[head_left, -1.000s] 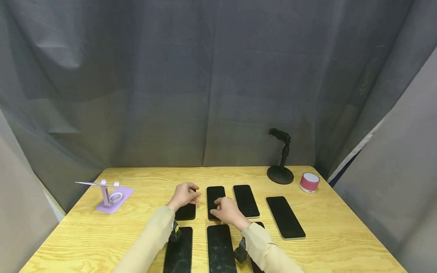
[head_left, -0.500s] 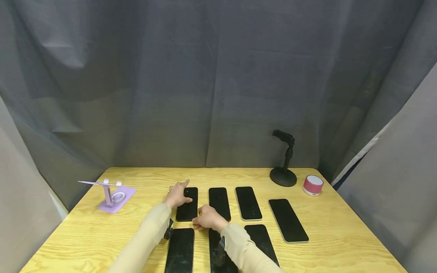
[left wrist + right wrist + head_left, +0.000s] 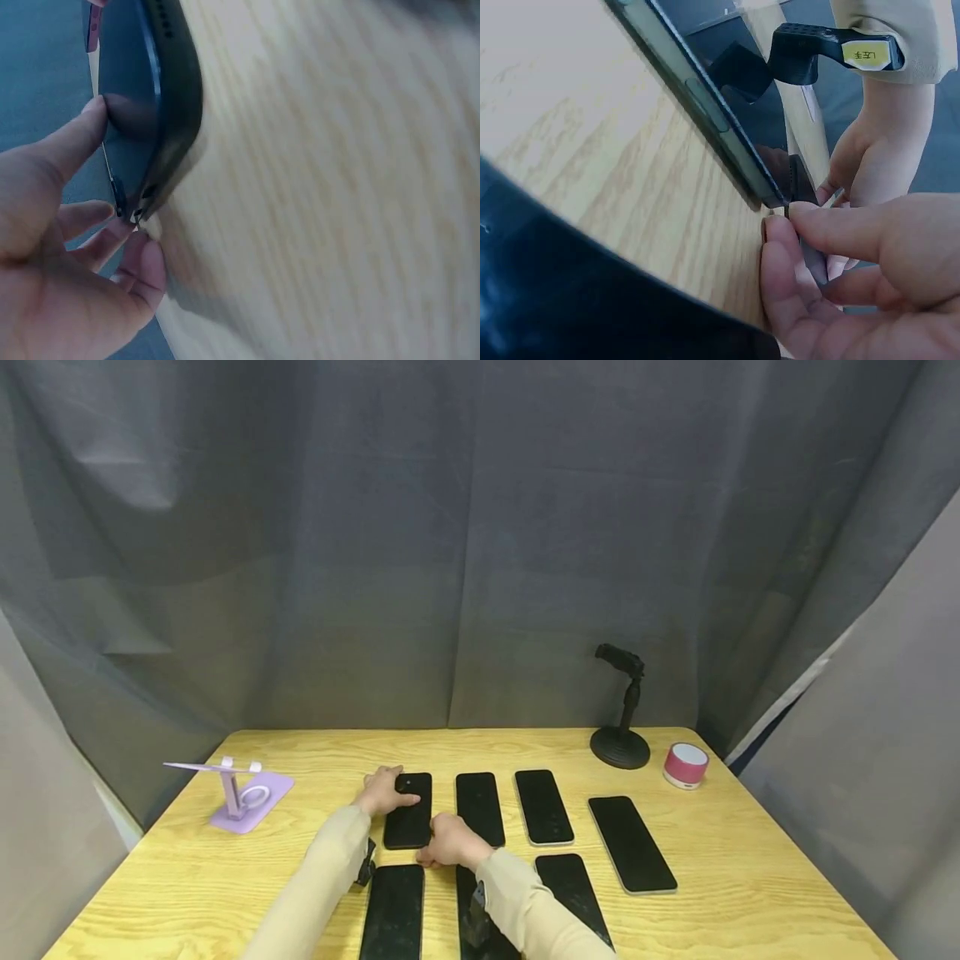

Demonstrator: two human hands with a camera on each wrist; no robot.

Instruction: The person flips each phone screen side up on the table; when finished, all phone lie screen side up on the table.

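Observation:
A black smartphone [image 3: 411,827] lies screen up in the back row's left place. My left hand [image 3: 380,793] holds it at its far left side, thumb reaching over the screen and the other fingers along the edge. In the left wrist view, the fingertips of this hand [image 3: 90,225] are bent close at a phone's corner. My right hand [image 3: 450,841] pinches the same phone's near right corner. Seen from the right wrist, this hand's [image 3: 855,262] thumb and curled fingers meet at the corner, with the left hand [image 3: 889,142] just beyond.
Other black phones lie around: a back-middle phone [image 3: 480,806], a back-right phone [image 3: 543,806], a far-right phone [image 3: 632,843] and a front-left phone [image 3: 393,910]. A purple stand [image 3: 258,802] is at left; a black stand [image 3: 620,747] and a pink speaker [image 3: 686,766] are at right.
My right hand has moved left and nearer, from over the back-middle phone to the left phone's near corner. My left hand has shifted left and settled on that phone's left side.

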